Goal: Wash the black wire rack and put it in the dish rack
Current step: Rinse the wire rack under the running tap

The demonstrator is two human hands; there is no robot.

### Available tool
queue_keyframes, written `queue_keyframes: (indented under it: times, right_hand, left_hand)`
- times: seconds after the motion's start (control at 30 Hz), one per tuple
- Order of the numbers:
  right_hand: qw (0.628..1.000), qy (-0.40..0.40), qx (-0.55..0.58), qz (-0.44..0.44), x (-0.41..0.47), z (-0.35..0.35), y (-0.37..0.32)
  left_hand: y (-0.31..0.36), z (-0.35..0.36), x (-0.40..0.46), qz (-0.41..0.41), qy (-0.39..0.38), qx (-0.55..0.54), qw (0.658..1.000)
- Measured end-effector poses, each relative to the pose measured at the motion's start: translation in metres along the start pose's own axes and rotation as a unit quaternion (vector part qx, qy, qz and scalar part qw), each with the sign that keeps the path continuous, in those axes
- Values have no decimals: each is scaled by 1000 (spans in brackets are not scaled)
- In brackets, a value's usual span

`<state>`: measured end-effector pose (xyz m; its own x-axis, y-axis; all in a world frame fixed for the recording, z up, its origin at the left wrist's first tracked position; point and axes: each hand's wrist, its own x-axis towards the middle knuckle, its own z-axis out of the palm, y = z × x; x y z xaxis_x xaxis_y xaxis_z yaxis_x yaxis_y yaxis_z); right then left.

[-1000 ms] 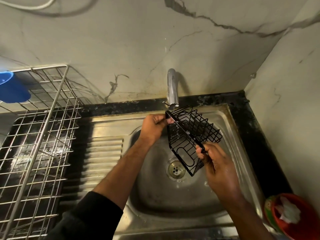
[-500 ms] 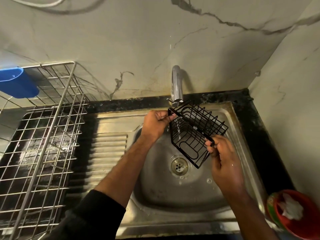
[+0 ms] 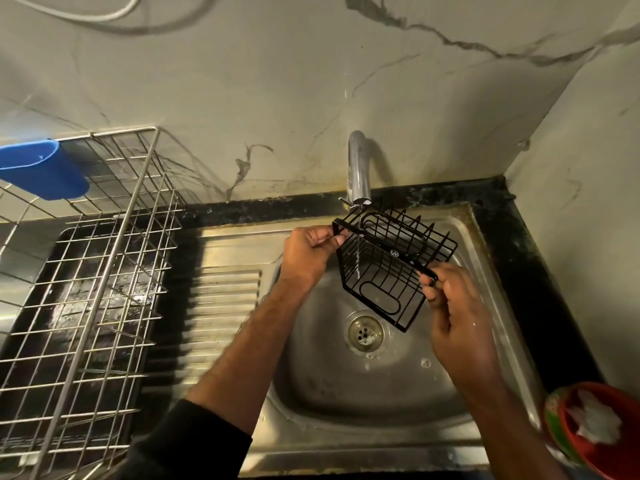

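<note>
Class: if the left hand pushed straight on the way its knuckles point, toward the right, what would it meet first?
The black wire rack that the left hand already pinches; beyond it probably the right hand, though depth is unclear.

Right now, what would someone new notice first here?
The black wire rack, held tilted under the faucet over the steel sink, left hand and right hand gripping opposite ends. Left of it stands a big silver dish rack with a blue cup on its far edge.

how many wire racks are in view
2: the black rack, held by the left hand and right hand under the tap; the dish rack at left.
</note>
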<state>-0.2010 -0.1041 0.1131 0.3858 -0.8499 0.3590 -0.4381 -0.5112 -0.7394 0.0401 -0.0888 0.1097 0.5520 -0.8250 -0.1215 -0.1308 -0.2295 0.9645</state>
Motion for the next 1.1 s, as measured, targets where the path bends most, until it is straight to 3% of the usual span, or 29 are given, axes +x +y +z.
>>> queue_keyframes:
  times: [1.1]
  right_hand:
    - [1000, -6, -11, -20, -7, -5, -12]
  left_hand:
    - [-2, -16, -20, 5, -15, 16, 1000]
